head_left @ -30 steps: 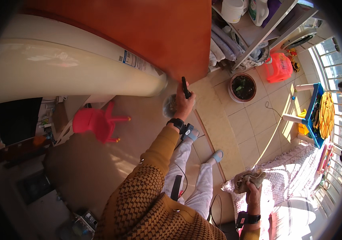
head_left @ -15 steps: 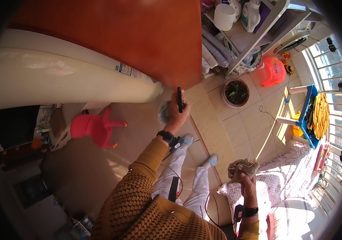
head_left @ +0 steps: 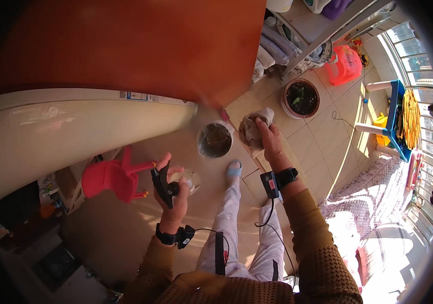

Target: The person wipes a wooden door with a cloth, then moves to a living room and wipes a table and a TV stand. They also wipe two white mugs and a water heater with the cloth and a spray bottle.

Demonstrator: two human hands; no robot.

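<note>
My left hand [head_left: 176, 200] is closed around what looks like a spray bottle [head_left: 165, 188], with a black head and a clear, rounded body partly behind my fingers. It is held low, right of the pink chair. My right hand [head_left: 272, 139] grips a crumpled grey-beige cloth [head_left: 251, 133]; its thumb and fingers press into the folds. The cloth is close to the lower corner of a large reddish-brown panel [head_left: 140, 45], apart from it. On the floor between my hands stands a round bin [head_left: 215, 140] with greyish stuff inside.
A cream appliance [head_left: 85, 124] lines the left, above a small pink chair [head_left: 107, 177]. At right are a potted plant [head_left: 301, 99], a red plastic stool [head_left: 345, 66], a blue-topped small table [head_left: 394, 121] and a shelf [head_left: 323, 30]. A patterned cover [head_left: 363, 185] lies in sunlight.
My left hand has come down and left with the bottle, away from the panel's corner. My right hand has moved up and left with the cloth, near that corner. The view has shifted slightly.
</note>
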